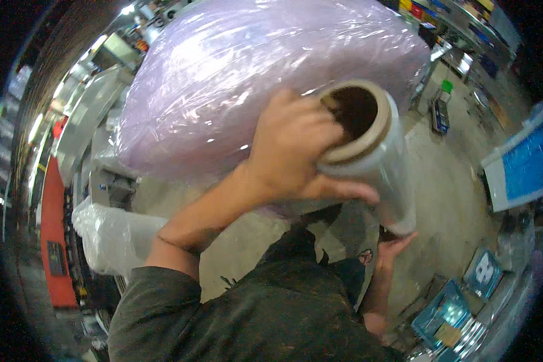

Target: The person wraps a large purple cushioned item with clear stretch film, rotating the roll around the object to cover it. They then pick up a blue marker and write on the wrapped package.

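A roll of clear stretch film (395, 175) is held tilted in front of my body, its cardboard core facing up. My left hand (295, 142) is closed on the upper end, with fingers hooked into the core opening and the thumb lying along the outside. Lower down, my right hand (395, 244) holds the bottom end from beneath, partly hidden by the roll. Just beyond my left hand rises a big pale purple bundle (205, 102) covered in shiny plastic film.
To the left stands a film-wrapped whitish bundle (114, 238), near a long red surface (57, 229). Blue crates (443, 308) sit on the lower right, and a blue-and-white bin (519, 169) stands at the right. A small dark object with a green top (441, 114) is on the concrete floor (446, 199).
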Demonstrator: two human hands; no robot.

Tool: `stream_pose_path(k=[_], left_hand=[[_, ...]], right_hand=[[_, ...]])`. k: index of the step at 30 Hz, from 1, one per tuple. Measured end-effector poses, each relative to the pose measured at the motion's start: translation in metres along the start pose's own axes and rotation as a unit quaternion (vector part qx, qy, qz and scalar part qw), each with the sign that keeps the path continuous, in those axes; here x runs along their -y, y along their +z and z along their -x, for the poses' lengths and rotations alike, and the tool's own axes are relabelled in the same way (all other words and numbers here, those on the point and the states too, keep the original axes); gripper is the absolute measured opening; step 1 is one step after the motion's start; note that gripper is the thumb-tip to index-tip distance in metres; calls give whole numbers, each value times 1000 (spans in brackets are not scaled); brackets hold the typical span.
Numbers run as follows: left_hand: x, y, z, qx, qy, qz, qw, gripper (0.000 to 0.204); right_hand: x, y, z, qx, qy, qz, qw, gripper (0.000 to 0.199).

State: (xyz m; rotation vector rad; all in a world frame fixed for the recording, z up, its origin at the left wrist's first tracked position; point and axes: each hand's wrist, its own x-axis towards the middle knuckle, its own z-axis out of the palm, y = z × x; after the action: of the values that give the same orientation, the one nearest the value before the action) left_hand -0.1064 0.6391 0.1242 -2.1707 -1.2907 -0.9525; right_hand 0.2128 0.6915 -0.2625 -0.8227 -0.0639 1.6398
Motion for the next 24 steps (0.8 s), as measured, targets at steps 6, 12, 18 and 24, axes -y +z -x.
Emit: stream_pose_path(k=[6,12,18,24], left_hand=[[10,-87,113,67,18,166,984,64],[37,-169,171,115,134,190,966,68],[98,-211,240,104,235,196,946,70],[167,-217,278,14,384,228,894,67]], right_hand=[[-127,-80,159,-51,-90,45,994,100],[-266,-74,286,-111,-395,269,871,95],[-355,-50,314,-177,-188,-235,937,82],[-515,-28,324,-191,-243,-268,912,79]])
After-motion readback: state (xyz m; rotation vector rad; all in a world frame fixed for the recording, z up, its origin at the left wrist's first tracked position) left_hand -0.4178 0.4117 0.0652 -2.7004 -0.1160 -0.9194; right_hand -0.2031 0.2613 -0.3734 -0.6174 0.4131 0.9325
